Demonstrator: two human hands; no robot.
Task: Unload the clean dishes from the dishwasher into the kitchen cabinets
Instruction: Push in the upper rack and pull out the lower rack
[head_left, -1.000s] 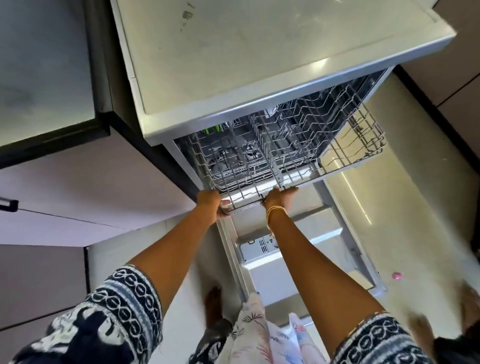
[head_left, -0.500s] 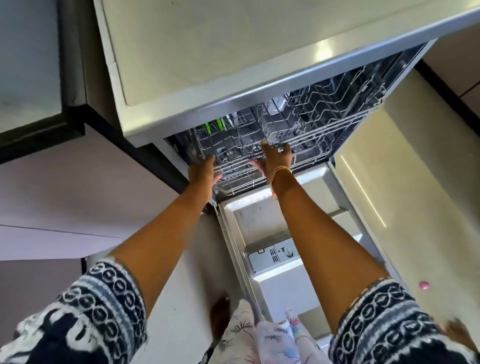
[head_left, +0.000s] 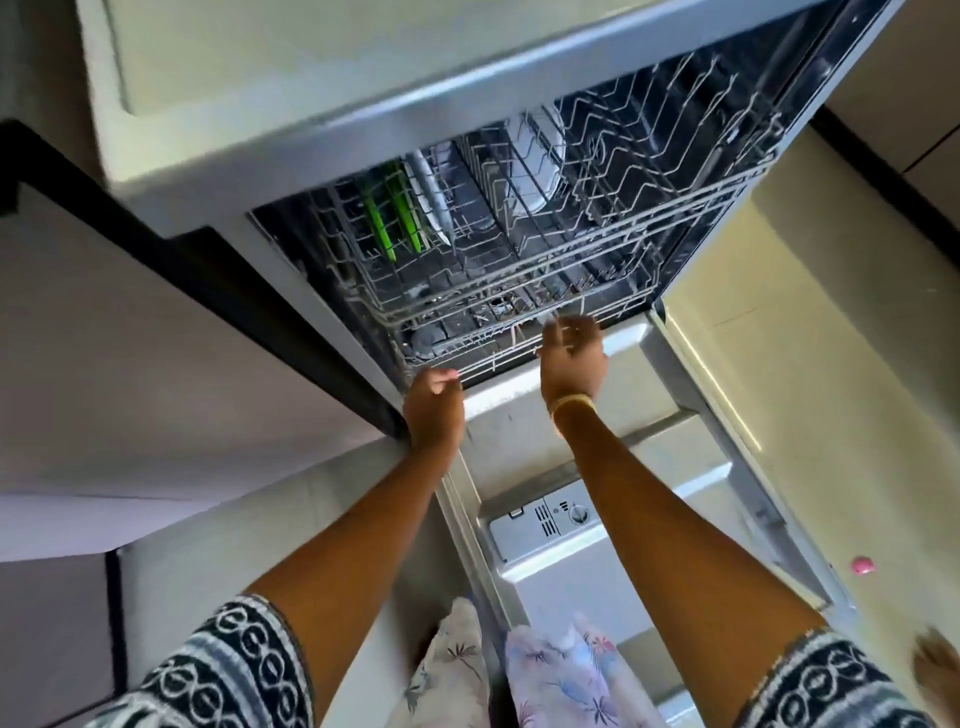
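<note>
Head view, looking down at an open dishwasher (head_left: 467, 171) w/ its door (head_left: 675, 467) dropped flat toward the person. Compared w/ a second ago, the upper wire rack (head_left: 597, 249) is now pushed back inside the tub; earlier it stood pulled out over the door w/ both hands gripping its front rail.

Left hand (head_left: 434, 405) now sits at the tub's lower left corner, fingers curled loosely; it's at the front edge of the lower rack (head_left: 467, 353), but can't tell if it actually grips the wire. Right hand (head_left: 574, 353), gold bangle at the wrist, is off the rail now, fingers spread and blurred, holding nothing, just in front of the lower rack's rim.

Clean dishes are inside the tub, toward the back: two green plates (head_left: 395, 218) standing on edge left of centre, pale plates (head_left: 431, 192) just beside them, a white dish (head_left: 540, 150) further right.

On the door, near the person: detergent dispenser (head_left: 550, 525). A small pink object (head_left: 862, 565) lies on the floor right of the door.
</note>
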